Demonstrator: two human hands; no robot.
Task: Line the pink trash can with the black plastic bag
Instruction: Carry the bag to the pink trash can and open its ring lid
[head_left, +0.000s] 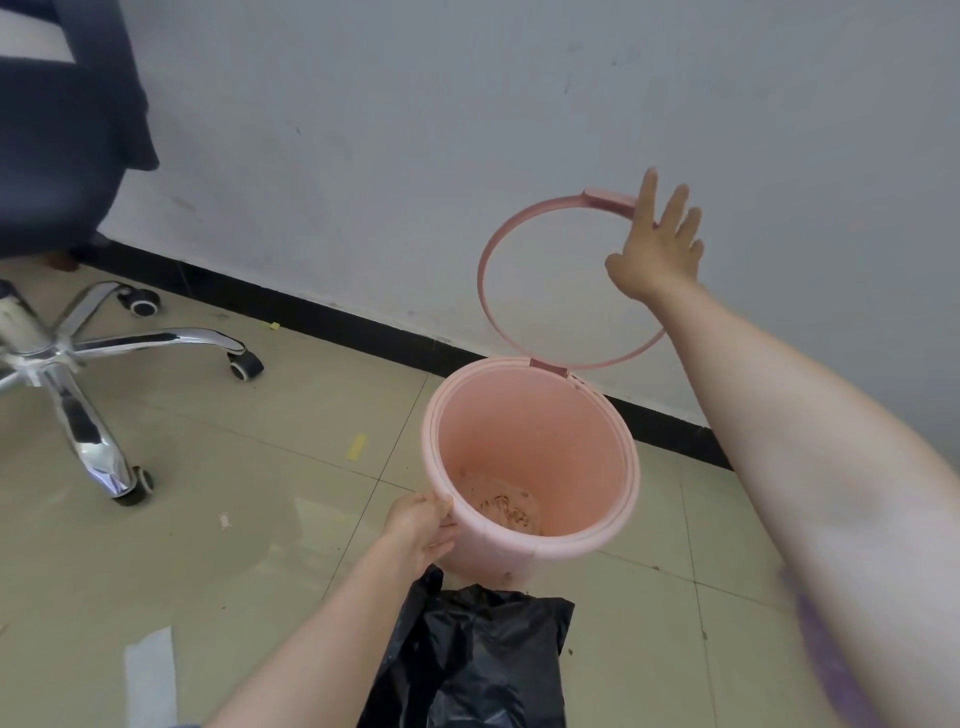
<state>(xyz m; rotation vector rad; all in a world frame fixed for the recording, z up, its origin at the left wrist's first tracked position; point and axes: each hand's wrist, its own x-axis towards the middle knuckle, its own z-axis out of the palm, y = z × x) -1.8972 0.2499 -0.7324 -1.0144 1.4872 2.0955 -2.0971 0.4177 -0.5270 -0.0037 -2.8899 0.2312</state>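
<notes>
The pink trash can (524, 431) stands on the tiled floor near the wall, with some brown dirt on its bottom. Its pink hinged ring (486, 248) is flipped up against the wall. My right hand (657, 249) rests against the ring's top right edge, fingers spread and holding nothing. My left hand (421, 525) grips the can's near left rim. The crumpled black plastic bag (483, 660) sits right under that hand, in front of the can. Whether the left hand also holds the bag is hidden.
An office chair with a chrome star base (78, 353) and castors stands to the left. A white wall with a black baseboard (322, 317) runs behind the can. Scraps of yellow tape (356, 447) lie on the tiles.
</notes>
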